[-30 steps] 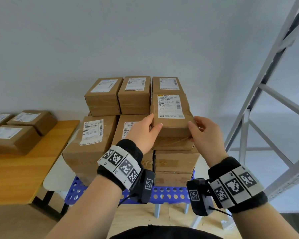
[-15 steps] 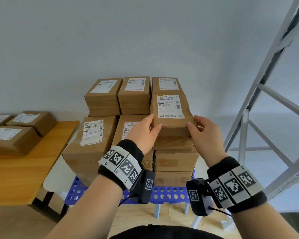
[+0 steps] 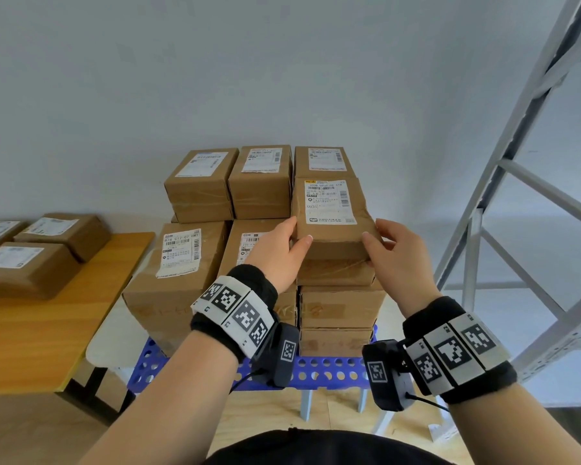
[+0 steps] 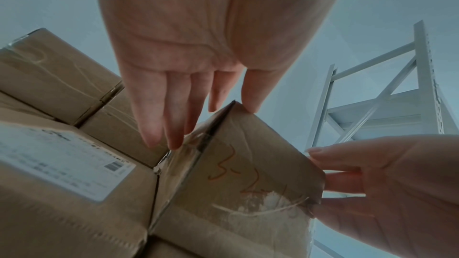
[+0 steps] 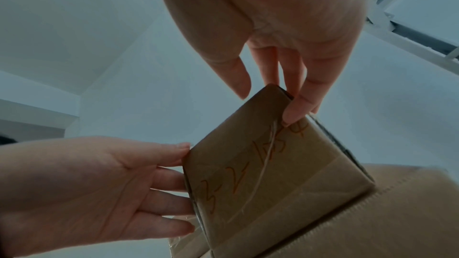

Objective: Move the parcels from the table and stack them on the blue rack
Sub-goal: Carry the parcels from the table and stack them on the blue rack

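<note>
Pressing the top parcel point(image 3: 329, 226) between both grips; it sits on the front right column of boxes on the blue rack point(image 3: 329, 369). Left grip point(image 3: 277, 255): fingers straight on its left side, thumb on top edge. Right grip point(image 3: 394, 260): fingers flat on the right side, nothing curled round. Other parcels point(image 3: 24, 266) lie on the tabletop point(image 3: 47, 323)

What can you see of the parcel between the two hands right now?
The parcel is a brown cardboard box, taped with clear tape, with a white barcode label on top and orange handwriting on its near end. It tops the front right stack on the blue rack. The left hand presses straight fingers on its left side; the right hand touches its right side.
</note>
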A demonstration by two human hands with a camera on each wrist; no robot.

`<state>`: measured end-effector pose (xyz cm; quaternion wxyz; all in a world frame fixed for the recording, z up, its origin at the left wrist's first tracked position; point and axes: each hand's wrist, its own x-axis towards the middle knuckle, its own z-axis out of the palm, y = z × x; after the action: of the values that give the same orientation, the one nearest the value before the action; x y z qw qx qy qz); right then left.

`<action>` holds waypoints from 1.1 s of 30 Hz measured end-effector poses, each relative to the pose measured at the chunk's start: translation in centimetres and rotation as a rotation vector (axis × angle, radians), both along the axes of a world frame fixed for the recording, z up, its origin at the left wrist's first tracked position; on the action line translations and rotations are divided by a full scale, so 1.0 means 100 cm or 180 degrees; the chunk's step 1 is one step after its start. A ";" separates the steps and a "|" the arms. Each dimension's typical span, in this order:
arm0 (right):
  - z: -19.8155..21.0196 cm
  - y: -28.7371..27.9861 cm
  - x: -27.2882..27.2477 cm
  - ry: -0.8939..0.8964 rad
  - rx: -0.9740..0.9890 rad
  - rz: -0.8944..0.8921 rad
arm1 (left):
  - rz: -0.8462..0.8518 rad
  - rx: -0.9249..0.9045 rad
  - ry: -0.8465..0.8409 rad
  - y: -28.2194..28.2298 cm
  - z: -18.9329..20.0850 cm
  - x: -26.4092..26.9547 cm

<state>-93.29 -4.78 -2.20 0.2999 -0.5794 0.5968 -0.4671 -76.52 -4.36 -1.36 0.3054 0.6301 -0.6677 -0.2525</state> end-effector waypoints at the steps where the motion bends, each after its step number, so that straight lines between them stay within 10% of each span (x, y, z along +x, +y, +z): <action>1: 0.001 0.001 -0.001 0.0006 -0.0011 0.0002 | 0.0020 0.0007 -0.0038 0.000 0.000 0.000; 8: 0.012 0.006 -0.006 0.0422 -0.0520 -0.0080 | 0.0414 -0.0289 -0.0092 0.008 0.005 0.004; 18: 0.011 0.022 0.069 0.0257 -0.0553 0.1423 | 0.1256 -0.0824 -0.0145 0.070 -0.009 0.050; 33: -0.012 0.084 0.359 -0.0131 -0.0263 0.2368 | 0.2263 -0.0606 -0.0131 0.197 -0.024 0.320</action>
<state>-57.35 3.60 -3.37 0.4374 -0.7587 0.3199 -0.3615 -44.51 15.37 -3.74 0.4178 0.7965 -0.4336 -0.0547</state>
